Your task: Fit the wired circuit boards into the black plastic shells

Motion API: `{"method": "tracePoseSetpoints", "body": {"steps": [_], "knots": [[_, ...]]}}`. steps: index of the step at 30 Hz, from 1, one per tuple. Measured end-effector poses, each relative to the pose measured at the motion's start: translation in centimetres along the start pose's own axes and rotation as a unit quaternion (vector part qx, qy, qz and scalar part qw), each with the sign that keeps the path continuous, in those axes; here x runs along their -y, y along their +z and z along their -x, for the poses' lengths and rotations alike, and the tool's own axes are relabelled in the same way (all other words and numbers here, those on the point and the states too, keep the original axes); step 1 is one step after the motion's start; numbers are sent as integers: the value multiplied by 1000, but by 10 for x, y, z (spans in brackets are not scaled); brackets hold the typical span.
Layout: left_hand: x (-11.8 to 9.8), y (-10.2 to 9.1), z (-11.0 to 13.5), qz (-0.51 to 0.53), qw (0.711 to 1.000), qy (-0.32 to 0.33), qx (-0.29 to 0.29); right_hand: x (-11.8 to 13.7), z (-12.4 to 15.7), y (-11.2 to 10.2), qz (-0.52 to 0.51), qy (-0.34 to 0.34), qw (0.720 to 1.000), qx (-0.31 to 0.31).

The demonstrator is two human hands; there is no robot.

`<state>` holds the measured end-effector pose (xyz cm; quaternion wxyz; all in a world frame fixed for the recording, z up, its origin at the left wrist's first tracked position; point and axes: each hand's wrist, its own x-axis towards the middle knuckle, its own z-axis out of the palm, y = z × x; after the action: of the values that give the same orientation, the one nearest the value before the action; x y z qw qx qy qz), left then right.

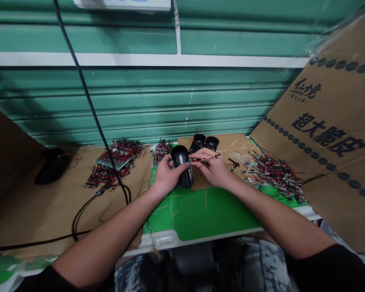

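My left hand [166, 175] is wrapped round a black cylindrical housing [182, 166] held over the green mat [200, 215]. My right hand [213, 168] sits beside it, fingers pinched on a small part with thin red and black wires [205, 160] next to the housing's open end. Two more black housings [204, 142] stand just behind my hands.
Piles of red-and-black wired parts lie at the right [276, 172] and at the left-centre [115, 162], some on green circuit boards. A black cable [88, 97] hangs down and loops on cardboard. A black object [53, 164] sits far left. A big cardboard box [331, 134] leans at the right.
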<state>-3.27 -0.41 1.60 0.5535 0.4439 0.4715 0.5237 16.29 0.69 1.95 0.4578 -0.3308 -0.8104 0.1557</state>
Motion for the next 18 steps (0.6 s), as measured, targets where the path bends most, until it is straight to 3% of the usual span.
{"method": "tracePoseSetpoints", "body": {"steps": [4, 12, 18], "knots": [[-1, 0, -1, 42, 999, 3, 28, 0, 0, -1, -5, 5, 1000, 3], [0, -1, -2, 46, 998, 16, 40, -1, -1, -1, -10, -23, 1000, 0], [-1, 0, 0, 27, 999, 31, 35, -2, 2, 1, -16, -7, 1000, 17]]}}
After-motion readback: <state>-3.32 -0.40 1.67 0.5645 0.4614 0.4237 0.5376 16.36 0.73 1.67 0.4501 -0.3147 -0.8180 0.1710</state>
